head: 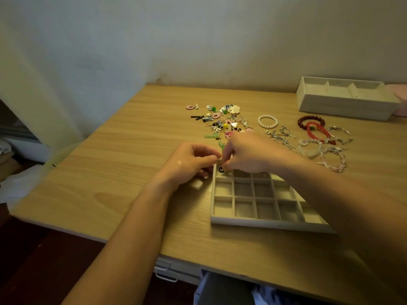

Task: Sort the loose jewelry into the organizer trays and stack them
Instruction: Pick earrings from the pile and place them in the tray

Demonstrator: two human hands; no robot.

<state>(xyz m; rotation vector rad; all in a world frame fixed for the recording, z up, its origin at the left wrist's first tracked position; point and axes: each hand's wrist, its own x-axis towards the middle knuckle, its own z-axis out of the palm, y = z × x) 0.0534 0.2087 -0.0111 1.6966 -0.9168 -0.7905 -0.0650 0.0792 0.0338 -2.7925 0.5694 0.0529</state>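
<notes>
On the wooden table [110,172], the left hand [189,164] has its fingers [203,151] curled. Its thumb tip sits at the far-left corner of the grid tray [264,224], but whether it grips the rim cannot be told. Just right of it, the right hand [248,153] pinches a small black piece [221,169] over the tray's far-left compartment. Beyond the fingers lies a pile of loose earrings [222,122]. Farther right are a pearl bracelet [268,121], red bracelets [315,128] and a deeper tray [343,106].
</notes>
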